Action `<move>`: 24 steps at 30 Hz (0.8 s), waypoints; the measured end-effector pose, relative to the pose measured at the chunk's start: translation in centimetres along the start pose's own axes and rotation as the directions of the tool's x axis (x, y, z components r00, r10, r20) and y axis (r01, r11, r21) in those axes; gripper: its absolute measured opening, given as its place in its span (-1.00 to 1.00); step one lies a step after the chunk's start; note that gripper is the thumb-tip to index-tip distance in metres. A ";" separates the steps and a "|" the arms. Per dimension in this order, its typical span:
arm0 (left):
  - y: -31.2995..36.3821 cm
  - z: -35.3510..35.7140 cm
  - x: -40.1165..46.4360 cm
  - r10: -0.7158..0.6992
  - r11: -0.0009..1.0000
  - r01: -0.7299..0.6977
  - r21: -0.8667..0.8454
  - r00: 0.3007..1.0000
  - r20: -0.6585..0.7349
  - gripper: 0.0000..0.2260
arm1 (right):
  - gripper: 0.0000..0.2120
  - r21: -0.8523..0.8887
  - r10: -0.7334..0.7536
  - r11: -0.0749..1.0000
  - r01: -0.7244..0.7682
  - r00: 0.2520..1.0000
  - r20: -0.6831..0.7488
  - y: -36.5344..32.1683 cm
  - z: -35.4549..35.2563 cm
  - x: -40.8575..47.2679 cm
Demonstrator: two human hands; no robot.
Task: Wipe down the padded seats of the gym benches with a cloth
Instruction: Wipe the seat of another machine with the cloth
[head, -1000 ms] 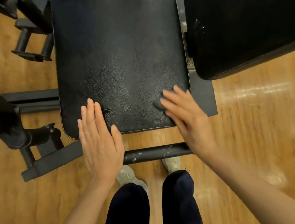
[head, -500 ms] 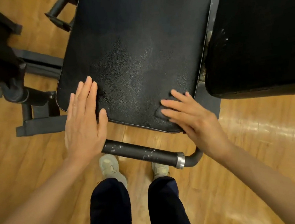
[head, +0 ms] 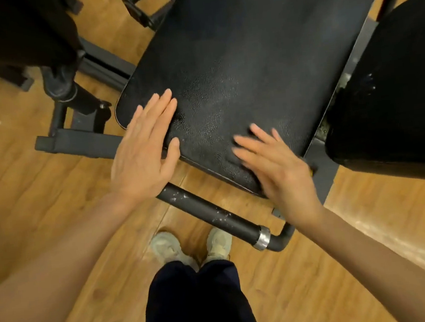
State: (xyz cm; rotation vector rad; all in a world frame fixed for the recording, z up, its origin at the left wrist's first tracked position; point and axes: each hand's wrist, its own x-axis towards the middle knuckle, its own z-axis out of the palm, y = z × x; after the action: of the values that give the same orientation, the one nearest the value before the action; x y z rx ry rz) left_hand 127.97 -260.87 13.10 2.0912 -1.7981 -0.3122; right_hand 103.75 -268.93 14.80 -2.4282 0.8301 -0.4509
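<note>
Wooden floor (head: 42, 201) runs warm and glossy under everything; on it stands the desk, its black padded seat (head: 249, 67) tilted across the view from about seven o'clock up toward one o'clock; a second black pad (head: 391, 99) sits at three o'clock, apart from the first by a narrow gap with grey frame showing through. My left hand (head: 143, 151) lies flat on the seat's near left corner, fingers together and stretched out, thumb apart, holding nothing. My right hand (head: 276, 165) presses down on the seat's near edge at about five o'clock of the pad, fingers spread and slightly blurred; a dark cloth (head: 234, 157) shows only as a small bulge under and beside those fingers, touching the pad; its colour blends with the vinyl, so its outline is hard to tell; the grip here is flat and pressing rather than closed round it. A black foot bar (head: 210, 212) with white scuffs and a silver collar crosses just below the seat; my pale shoes (head: 167, 249) stand near it at six o'clock, dark trousers (head: 195, 303) above them.
</note>
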 end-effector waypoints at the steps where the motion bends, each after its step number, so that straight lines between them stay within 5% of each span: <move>1: 0.0 0.0 0.0 0.000 1.000 0.000 0.001 1.000 0.004 -0.49 | -0.76 -0.014 0.007 1.000 -0.008 1.000 -0.025 -0.9 1.7 2.3; 3: -0.1 0.0 0.1 -0.008 1.000 0.008 0.003 1.000 0.003 -0.49 | -0.77 -0.029 -0.006 1.000 0.005 0.999 -0.050 -2.3 3.9 5.6; 6: 0.1 -0.3 0.0 -0.037 0.999 0.038 0.013 0.998 -0.045 -0.49 | -0.74 -0.028 -0.132 0.990 0.136 0.985 0.110 -1.4 1.8 2.8; 10: 0.0 -0.2 -1.4 -0.276 0.959 0.283 0.027 0.950 -0.145 -0.46 | -0.72 0.002 -0.113 0.993 0.115 0.977 0.181 0.0 -2.6 -3.6; 13: -0.1 0.5 -2.3 -0.396 0.915 0.403 -0.001 0.898 -0.190 -0.48 | -0.64 0.007 -0.136 0.991 0.136 0.979 0.154 -1.3 1.1 0.5; 16: -0.2 0.8 -2.1 -0.377 0.924 0.381 -0.018 0.905 -0.198 -0.49 | -0.64 -0.004 -0.185 0.982 0.187 0.976 0.115 -3.1 4.5 5.6; 24: -0.5 0.9 -2.2 -0.375 0.927 0.369 -0.069 0.903 -0.211 -0.49 | -0.66 0.013 -0.290 0.953 0.303 0.898 0.330 -0.7 -0.9 0.3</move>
State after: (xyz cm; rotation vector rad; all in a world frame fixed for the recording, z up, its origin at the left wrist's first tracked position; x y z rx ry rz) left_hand 127.72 -258.73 11.90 2.3404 -1.2562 -0.1891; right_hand 103.92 -269.00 15.94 -2.5779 0.3284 -0.1279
